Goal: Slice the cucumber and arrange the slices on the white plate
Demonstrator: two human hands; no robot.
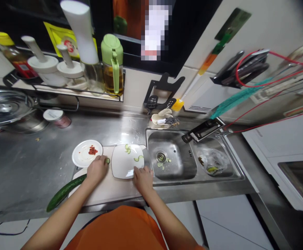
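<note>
My left hand [97,171] is closed with a small piece of cucumber [107,160] at its fingertips, over the cutting board [101,194]. A square white plate [125,163] rests on the board, carrying several thin cucumber slices [138,158] in curved groups at its top and right side. At the plate's lower right edge, my right hand [144,180] grips the rim with bent fingers. Left of the board, a whole cucumber [65,191] lies with one end behind my left wrist. A round white plate [82,159] with chopped red bits [92,150] sits beyond my left hand.
To the right is a double sink [177,163] with cucumber scraps [161,165] around its drain and a plastic bag [215,161] in the second basin. A pot [18,114] and a jar [57,118] stand at the back left, below a condiment rack [70,92].
</note>
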